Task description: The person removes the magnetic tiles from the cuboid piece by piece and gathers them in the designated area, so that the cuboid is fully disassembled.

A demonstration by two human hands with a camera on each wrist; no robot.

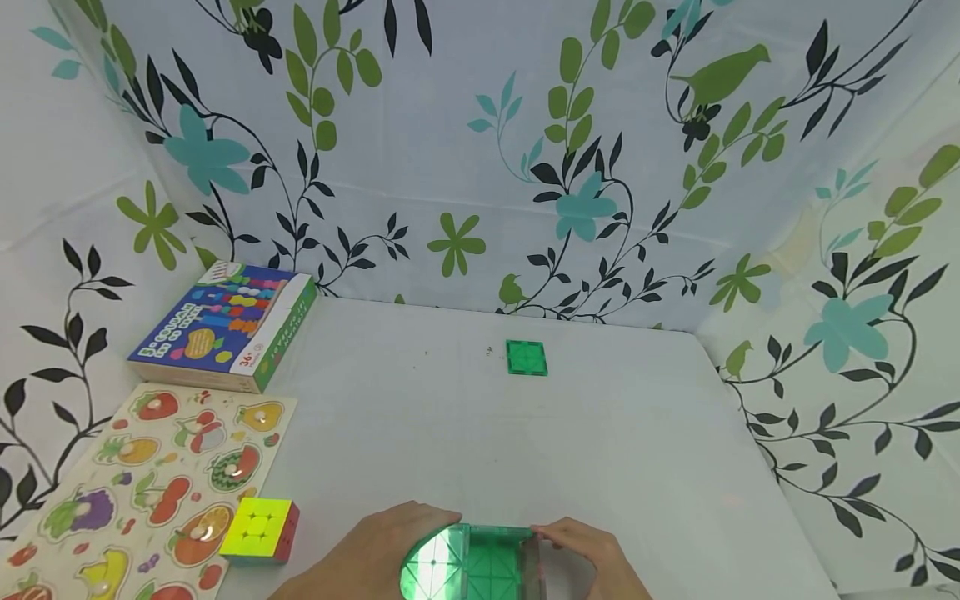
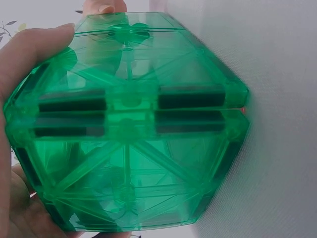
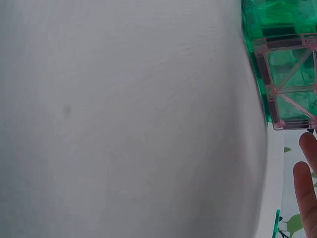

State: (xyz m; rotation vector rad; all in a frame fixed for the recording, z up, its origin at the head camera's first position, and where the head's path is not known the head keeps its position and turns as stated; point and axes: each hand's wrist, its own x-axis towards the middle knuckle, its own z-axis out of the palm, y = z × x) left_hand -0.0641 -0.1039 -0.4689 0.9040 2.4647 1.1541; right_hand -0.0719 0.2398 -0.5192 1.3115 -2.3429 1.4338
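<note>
Near the front edge of the white table, my left hand (image 1: 382,546) grips a block of green see-through magnetic tiles (image 1: 491,567). In the left wrist view its thumb lies over the upper left of the green tiles (image 2: 129,163), other fingers below. A pink see-through magnetic tile (image 3: 292,82) stands against the block's right side. My right hand (image 1: 592,554) holds that tile by its far corner, index fingertip on its edge; the thumb is hidden. Farther back on the table lies a single green square tile (image 1: 527,357).
At the left are a blue puzzle box (image 1: 225,325), a fruit-picture board (image 1: 150,475) and a yellow-topped puzzle cube (image 1: 260,531) on the board's edge. A leaf-patterned cloth (image 1: 465,150) hangs behind and beside the white table (image 1: 637,450).
</note>
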